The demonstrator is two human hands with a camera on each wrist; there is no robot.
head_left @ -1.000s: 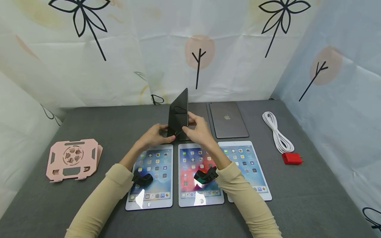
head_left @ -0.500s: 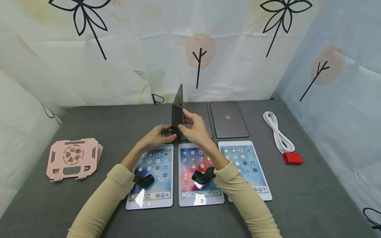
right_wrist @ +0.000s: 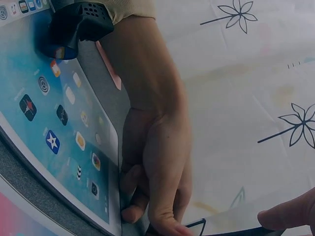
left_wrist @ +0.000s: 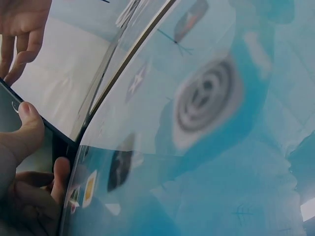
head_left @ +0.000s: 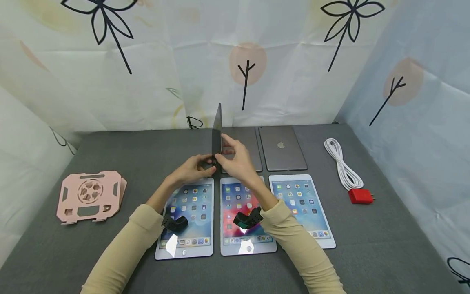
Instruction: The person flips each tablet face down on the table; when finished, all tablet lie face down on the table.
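Both hands hold a dark tablet upright at the back of the table, nearly edge-on in the head view. My left hand pinches its near lower end. My right hand grips its right side, thumb near the bottom and fingers further up. In the left wrist view the tablet's dark glossy screen and a thumb at its edge show. The right wrist view shows my left hand at the tablet and a fingertip of my right hand. Right of the tablet, a grey tablet lies back up, partly hidden.
Another grey tablet lies back up at the rear. In front, three white tablets with lit screens, left, middle and right, lie under the forearms. A pink stand is left; a white cable and red charger right.
The dark tablet has turned until almost edge-on, its top swinging to the left. My right hand has shifted left with it; my left hand has barely moved.
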